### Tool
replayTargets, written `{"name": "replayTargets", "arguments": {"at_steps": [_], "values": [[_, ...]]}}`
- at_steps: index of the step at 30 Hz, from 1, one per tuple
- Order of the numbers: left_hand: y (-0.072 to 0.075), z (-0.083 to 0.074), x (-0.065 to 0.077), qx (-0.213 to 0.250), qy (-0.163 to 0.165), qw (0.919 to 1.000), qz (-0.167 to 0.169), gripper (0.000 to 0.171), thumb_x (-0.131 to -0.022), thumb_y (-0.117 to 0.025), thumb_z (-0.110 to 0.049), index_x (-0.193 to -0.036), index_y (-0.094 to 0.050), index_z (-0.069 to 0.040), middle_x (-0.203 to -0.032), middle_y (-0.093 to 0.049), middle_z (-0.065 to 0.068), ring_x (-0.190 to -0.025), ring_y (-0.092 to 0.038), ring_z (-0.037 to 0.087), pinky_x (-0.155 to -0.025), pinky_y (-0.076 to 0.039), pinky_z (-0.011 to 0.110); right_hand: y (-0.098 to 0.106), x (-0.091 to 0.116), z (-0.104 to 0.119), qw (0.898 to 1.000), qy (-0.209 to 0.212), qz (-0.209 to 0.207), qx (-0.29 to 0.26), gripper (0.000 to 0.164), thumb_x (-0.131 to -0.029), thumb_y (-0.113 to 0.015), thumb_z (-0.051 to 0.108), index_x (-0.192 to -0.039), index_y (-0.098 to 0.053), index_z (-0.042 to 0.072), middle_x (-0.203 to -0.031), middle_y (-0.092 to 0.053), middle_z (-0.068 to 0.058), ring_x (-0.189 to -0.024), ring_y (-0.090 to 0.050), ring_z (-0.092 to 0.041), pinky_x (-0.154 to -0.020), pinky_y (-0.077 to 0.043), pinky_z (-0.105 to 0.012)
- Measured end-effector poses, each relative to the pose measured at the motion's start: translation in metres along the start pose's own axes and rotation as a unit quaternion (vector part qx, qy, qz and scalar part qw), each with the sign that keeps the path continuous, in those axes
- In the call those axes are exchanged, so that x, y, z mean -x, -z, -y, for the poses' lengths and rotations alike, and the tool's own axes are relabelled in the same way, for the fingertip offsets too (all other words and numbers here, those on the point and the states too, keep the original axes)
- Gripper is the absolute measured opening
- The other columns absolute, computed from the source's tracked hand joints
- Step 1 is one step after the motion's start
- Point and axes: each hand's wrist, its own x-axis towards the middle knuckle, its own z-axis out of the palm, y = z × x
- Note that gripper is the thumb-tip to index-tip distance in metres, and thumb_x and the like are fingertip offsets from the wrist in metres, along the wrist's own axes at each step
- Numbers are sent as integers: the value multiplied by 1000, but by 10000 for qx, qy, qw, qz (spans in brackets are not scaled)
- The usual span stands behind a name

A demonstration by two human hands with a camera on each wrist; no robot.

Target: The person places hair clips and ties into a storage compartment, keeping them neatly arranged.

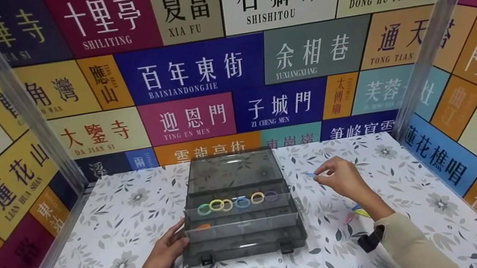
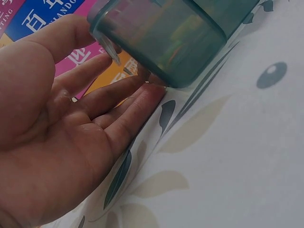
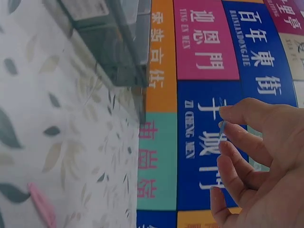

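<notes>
Storage case, one, translucent grey, lid raised at the back, two dark latches along its front edge; set on a white surface patterned with grey flowers and leaves. Rings, six, green, yellow, orange, blue, pale orange and purple, in a row across the case's upper compartments. Orange item, one, at the left end of the case's front compartments, form unclear. Left hand, at the case's left side, fingers extended and touching its end wall. Right hand, right of the case and well apart from the left, thumb and forefinger pinching a slender blue item in the air, clear of the case. Loose pieces, pink, blue and yellow, grouped on the surface to the case's right, partly hidden by the right forearm. Coloured wall panels with Chinese characters, behind the case.
</notes>
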Motion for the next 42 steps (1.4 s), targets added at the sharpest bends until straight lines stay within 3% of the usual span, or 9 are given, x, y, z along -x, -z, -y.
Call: {"name": "replayTargets", "arguments": {"at_steps": [7,15,20,25,34,42], "values": [[-6,1,-2,90,48,9997,-207,63,-99,-59,-15,-157,-36,-14,-156,-40,26,-143,-44,40,-115,-42,54,-17,-11,25,9997,5,120,-234,15,-89,-75,22,-99,-79,12,-120,-64,-15,-105,-63,-36,-76,-59,-43],[-1,-1,-4,124,7,9998,176,67,-100,-60,-23,-159,-29,-16,-161,-33,23,-144,-42,39,-116,-41,53,-31,-20,42,9971,83,180,-738,15,-89,-76,23,-99,-80,12,-119,-66,-13,-103,-63,-32,-76,-58,-40],[1,-2,-4,128,25,9997,207,69,-100,-61,-26,-160,-28,-17,-163,-30,22,-144,-42,40,-117,-40,54,-41,-26,53,9951,140,307,-928,16,-88,-77,26,-100,-80,14,-120,-66,-11,-104,-62,-30,-74,-57,-37],[0,0,-2,1,11,10000,57,68,-99,-63,-26,-158,-33,-16,-159,-35,27,-144,-41,43,-114,-44,53,-53,-29,67,9946,276,397,-913,13,-88,-77,25,-97,-80,17,-116,-67,-8,-101,-63,-28,-74,-56,-37],[0,2,-1,36,-22,10000,-55,67,-100,-62,-24,-158,-32,-14,-157,-38,28,-143,-43,42,-114,-43,53,-82,-36,92,9931,655,493,-840,7,-85,-80,21,-90,-80,15,-107,-68,-5,-97,-65,-24,-86,-56,-44],[-1,2,-1,-20,56,9999,-151,64,-99,-63,-23,-157,-35,-15,-157,-38,26,-145,-40,43,-115,-41,56,-107,-39,113,9907,716,932,-692,6,-86,-79,20,-90,-80,16,-108,-67,-4,-97,-62,-23,-86,-55,-43]]}}
